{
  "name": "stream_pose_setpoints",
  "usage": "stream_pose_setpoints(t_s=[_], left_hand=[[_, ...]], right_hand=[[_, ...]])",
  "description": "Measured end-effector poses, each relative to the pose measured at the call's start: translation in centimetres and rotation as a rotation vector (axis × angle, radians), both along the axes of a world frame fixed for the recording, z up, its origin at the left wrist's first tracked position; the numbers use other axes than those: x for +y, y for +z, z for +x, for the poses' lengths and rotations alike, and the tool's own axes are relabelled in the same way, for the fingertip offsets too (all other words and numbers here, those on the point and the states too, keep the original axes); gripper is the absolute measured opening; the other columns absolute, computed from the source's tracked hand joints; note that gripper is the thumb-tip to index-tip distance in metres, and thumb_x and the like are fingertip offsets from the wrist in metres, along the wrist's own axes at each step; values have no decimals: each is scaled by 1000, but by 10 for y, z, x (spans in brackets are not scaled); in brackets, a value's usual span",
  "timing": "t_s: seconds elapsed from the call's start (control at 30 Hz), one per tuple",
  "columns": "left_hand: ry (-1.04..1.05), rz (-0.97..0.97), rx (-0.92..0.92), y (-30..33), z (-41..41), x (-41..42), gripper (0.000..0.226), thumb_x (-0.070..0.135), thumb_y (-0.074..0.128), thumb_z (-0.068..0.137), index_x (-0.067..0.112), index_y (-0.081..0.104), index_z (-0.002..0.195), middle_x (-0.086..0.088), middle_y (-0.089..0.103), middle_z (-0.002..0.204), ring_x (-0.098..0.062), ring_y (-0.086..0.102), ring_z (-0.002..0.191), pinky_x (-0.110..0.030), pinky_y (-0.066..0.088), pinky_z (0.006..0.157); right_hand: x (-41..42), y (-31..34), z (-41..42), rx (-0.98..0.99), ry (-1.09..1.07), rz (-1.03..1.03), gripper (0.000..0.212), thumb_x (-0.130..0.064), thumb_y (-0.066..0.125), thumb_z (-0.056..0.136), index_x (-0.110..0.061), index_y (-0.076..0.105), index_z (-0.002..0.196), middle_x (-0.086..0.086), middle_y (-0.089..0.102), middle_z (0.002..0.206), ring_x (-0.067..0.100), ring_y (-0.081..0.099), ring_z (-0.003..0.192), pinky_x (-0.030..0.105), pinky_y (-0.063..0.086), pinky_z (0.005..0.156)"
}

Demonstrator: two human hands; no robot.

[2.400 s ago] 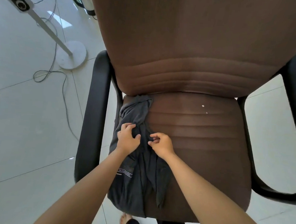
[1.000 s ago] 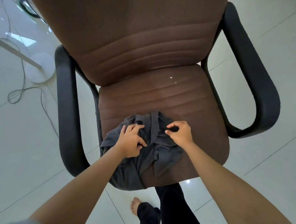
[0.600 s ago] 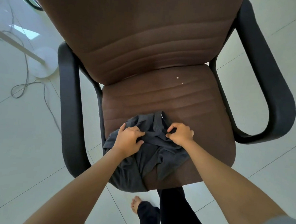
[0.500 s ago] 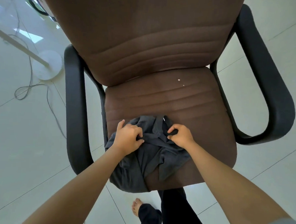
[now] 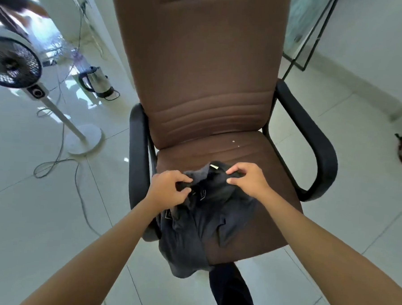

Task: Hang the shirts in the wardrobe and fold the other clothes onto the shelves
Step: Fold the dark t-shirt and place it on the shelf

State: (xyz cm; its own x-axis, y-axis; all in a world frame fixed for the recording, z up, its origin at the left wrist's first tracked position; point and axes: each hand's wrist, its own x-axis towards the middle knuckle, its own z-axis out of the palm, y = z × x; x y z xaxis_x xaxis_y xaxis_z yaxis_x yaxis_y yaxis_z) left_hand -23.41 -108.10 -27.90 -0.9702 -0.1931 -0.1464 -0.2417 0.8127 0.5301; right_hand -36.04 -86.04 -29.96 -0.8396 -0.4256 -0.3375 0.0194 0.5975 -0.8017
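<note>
A dark grey garment (image 5: pixel 198 224) lies bunched on the front of a brown office chair's seat (image 5: pixel 272 186), its lower part hanging over the seat's front edge. A small white label shows at its top edge. My left hand (image 5: pixel 170 190) grips the cloth's upper left part with curled fingers. My right hand (image 5: pixel 247 178) pinches the upper right part between thumb and fingers. Both hands hold the top edge slightly raised off the seat.
The chair has black armrests (image 5: pixel 312 139) on both sides and a tall brown back. A white standing fan (image 5: pixel 15 68) with a trailing cable stands on the tiled floor at left, a metal kettle (image 5: pixel 96 81) behind it. My dark-trousered leg is below the seat.
The view has tilted up, showing the fan, the kettle and more of the room. My hands keep their grip and have drawn the garment's top edge up and slightly apart.
</note>
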Motion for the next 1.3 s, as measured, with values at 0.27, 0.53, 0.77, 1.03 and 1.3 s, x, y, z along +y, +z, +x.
stream_pose_setpoints(t_s=[0.27, 0.53, 0.77, 1.03, 1.3], left_hand=[[130, 101, 255, 125, 54, 4, 26, 1, 58, 79, 17, 74, 91, 2, 63, 93, -12, 58, 78, -17, 41, 72], [124, 30, 317, 237, 83, 1, 14, 18, 69, 71, 32, 72, 68, 17, 66, 68, -4, 60, 65, -19, 45, 65], [-18, -38, 209, 306, 91, 24, 25, 0, 66, 77, 20, 76, 87, -1, 70, 83, 3, 51, 54, -8, 37, 58], [202, -261, 259, 360, 71, 65, 22, 2, 69, 73, 21, 77, 79, 14, 62, 72, -8, 57, 71, -23, 49, 71], [393, -60, 496, 389, 46, 110, 13, 4, 75, 67, 17, 74, 69, 8, 64, 64, -11, 60, 66, -27, 51, 70]], right_hand=[[13, 133, 51, 150, 159, -31, 10, -8, 72, 81, -15, 65, 81, 2, 62, 84, 7, 52, 47, 22, 43, 38], [32, 244, 59, 299, 283, -45, 3, -6, 70, 83, -7, 67, 83, 3, 58, 73, 0, 50, 41, 24, 46, 40], [52, 312, 43, 400, 372, -60, 8, -4, 76, 78, -9, 71, 76, -8, 58, 51, 6, 52, 46, 19, 49, 48], [100, 363, 23, 505, 440, -24, 6, -3, 75, 79, -8, 71, 77, -8, 60, 50, 5, 56, 46, 17, 43, 44], [135, 406, 4, 579, 469, 64, 6, -8, 70, 84, -12, 66, 83, 9, 70, 81, 18, 71, 67, 28, 53, 51]])
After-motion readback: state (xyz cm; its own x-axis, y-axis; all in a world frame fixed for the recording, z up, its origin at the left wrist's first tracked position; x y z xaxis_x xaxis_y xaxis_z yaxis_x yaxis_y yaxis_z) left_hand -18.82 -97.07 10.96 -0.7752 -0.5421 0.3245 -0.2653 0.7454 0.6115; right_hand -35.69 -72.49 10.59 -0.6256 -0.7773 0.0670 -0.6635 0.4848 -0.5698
